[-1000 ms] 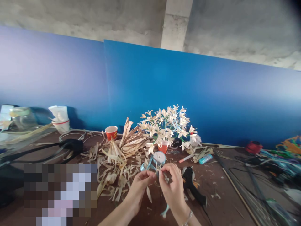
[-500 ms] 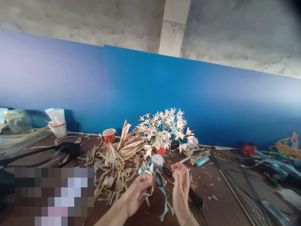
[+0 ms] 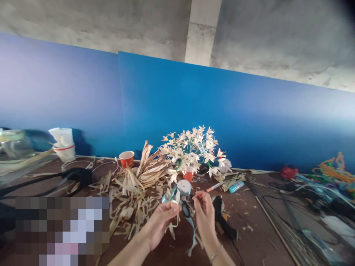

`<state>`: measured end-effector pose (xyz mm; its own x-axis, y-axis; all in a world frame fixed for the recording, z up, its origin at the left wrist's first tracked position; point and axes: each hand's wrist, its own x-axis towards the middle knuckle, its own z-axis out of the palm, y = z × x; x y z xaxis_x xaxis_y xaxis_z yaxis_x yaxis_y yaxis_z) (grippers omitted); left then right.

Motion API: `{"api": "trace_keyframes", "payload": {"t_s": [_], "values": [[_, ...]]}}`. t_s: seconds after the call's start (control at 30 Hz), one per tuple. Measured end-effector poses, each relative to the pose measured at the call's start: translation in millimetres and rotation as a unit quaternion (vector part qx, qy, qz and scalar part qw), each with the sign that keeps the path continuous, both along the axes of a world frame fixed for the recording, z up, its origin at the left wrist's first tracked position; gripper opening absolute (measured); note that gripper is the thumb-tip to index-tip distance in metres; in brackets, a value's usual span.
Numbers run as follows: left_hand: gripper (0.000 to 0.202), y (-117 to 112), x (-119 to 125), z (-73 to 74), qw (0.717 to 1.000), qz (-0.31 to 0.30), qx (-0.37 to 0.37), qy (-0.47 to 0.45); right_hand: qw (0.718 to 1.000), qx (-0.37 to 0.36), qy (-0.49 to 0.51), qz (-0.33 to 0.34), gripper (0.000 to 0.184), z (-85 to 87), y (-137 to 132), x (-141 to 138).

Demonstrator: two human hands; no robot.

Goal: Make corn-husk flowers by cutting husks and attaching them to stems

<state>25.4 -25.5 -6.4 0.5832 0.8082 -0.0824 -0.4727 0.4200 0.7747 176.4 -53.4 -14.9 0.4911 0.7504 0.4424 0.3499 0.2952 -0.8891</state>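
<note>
My left hand pinches a small pale corn-husk flower between thumb and fingers, its thin stem curling below. To the right, my right hand is closed at the fingertips; whatever is in them is too small to make out. Between the hands lie black-handled scissors and a strip of light blue ribbon. Just beyond stands a roll of ribbon. A bunch of cream husk flowers rises from a red paper cup behind it. A black glue gun lies right of my right hand.
Dry corn husks cover the table's left middle. A red cup and a white cup stand at the back. A blue packet lies at right, with tangled coloured strips farther off. The blue panel borders the back.
My right hand has moved left toward my left hand, uncovering more of the glue gun, and its fingers have come together. My left hand still pinches the flower.
</note>
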Motion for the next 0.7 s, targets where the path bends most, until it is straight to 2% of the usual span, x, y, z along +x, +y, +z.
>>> {"api": "trace_keyframes", "payload": {"t_s": [0.13,0.23,0.37,0.43,0.6,0.7], "values": [[0.017,-1.7,3.0,5.6,0.991,0.090,0.083,0.059,0.997,-0.042,-0.014,0.056,0.010,2.6,0.8,1.0],[0.019,-0.7,3.8,6.1,0.982,0.098,0.138,0.079,0.988,-0.060,0.008,0.140,0.010,7.7,-2.1,-0.9],[0.021,2.3,5.2,0.2,0.981,0.098,0.151,0.079,0.966,-0.064,0.073,0.239,0.018,14.7,-7.9,-6.0],[0.021,3.8,5.9,-3.5,0.980,0.098,0.152,0.081,0.966,-0.060,0.074,0.242,0.021,15.0,-9.1,-9.3],[0.019,6.5,6.8,-8.9,0.975,0.096,0.177,0.090,0.978,-0.051,0.016,0.200,0.019,11.6,-8.0,-18.5],[0.023,6.0,6.6,-8.6,0.984,0.085,0.133,0.083,0.982,-0.062,-0.036,0.175,0.023,20.2,-10.7,-13.0]]}}
